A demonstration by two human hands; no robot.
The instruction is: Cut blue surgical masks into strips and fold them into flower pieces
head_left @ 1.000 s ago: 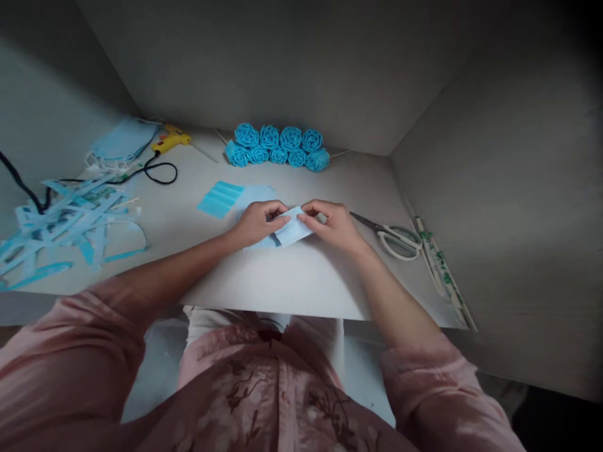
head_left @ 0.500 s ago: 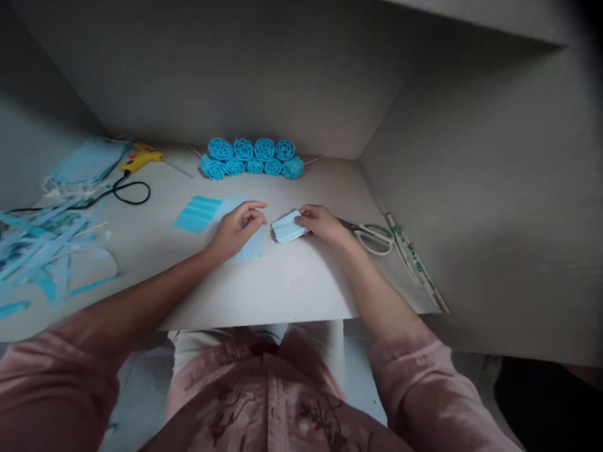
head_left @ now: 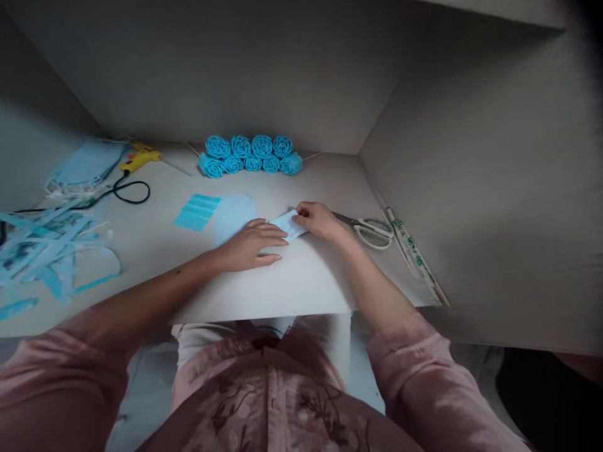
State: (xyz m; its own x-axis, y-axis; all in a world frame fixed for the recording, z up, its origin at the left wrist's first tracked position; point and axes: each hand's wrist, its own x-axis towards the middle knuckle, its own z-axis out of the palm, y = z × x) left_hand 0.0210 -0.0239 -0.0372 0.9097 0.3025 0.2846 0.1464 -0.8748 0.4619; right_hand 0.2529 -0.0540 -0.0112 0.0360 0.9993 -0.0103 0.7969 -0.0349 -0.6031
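My right hand pinches the far right end of a small stack of pale blue fabric sheets on the table. Palm down, my left hand has its fingers stretched over the stack's left part, partly hiding it. A thin pale blue sheet lies flat just beyond my left hand and is partly covered by it. To its left rests a brighter blue pleated piece. Beside my right hand, scissors with white handles lie with their blades partly hidden.
Blue fabric roses form two rows at the back. A yellow glue gun with a black cord lies near a pile of face masks. Cut blue strips spread at left. Wrapped sticks lie along the right wall.
My left hand has moved right and flattened from a loose curl onto the stack. My right hand keeps its hold at nearly the same spot.
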